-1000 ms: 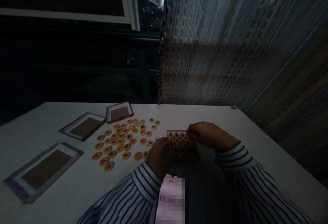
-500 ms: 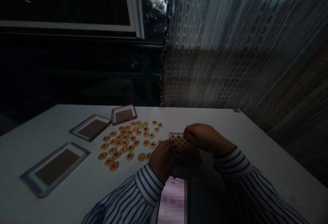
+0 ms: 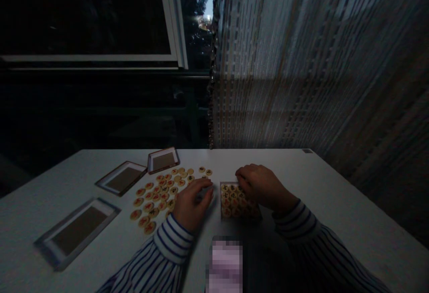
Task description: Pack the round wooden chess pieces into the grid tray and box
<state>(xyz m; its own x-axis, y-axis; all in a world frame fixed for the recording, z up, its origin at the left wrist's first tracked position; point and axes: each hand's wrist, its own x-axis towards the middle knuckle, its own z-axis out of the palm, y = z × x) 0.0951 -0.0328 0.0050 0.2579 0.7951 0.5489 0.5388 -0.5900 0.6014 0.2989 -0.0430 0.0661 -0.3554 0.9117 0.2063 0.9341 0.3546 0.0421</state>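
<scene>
Here, left hand [image 3: 190,204] half-curled, right hand [image 3: 263,186] arched over box [image 3: 229,182]

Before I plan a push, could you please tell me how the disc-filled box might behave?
The box seems low and wide, so it probably won't tip. Packed with round discs, it may feel heavy for its size.

Sleeves [image 3: 174,239] were white with blue stripes, discs [image 3: 149,227] tan, marked red or black, table [image 3: 338,235] whitish.
</scene>
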